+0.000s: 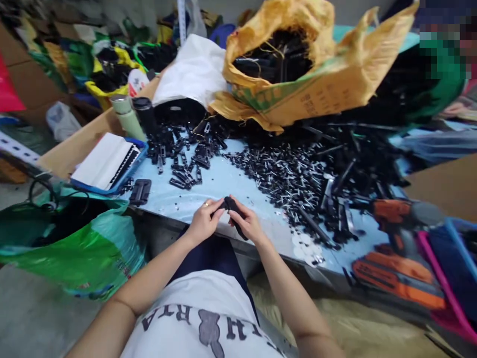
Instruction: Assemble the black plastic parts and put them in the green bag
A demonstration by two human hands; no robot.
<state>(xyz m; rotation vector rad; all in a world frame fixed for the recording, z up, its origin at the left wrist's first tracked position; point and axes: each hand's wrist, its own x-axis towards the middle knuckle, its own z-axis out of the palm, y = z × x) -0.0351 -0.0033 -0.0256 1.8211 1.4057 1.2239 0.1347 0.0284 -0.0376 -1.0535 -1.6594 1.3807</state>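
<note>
Both of my hands meet at the near edge of a light blue table [223, 184]. My left hand [204, 220], with a ring on one finger, pinches the upper end of a small black plastic part [231, 206]. My right hand [248, 224] grips the same part from the right, and its lower end pokes out below the fingers. A heap of small black and white pieces [294, 174] lies just beyond my right hand. A group of larger black clips [186, 159] lies beyond my left hand.
A torn yellow sack [316, 84] of black parts lies at the back. Two flasks [134, 117] and a blue tray [112, 161] stand at left, a green bag [74, 238] hangs below. An orange power drill [391, 214] lies at right. Another person [447, 59] is at far right.
</note>
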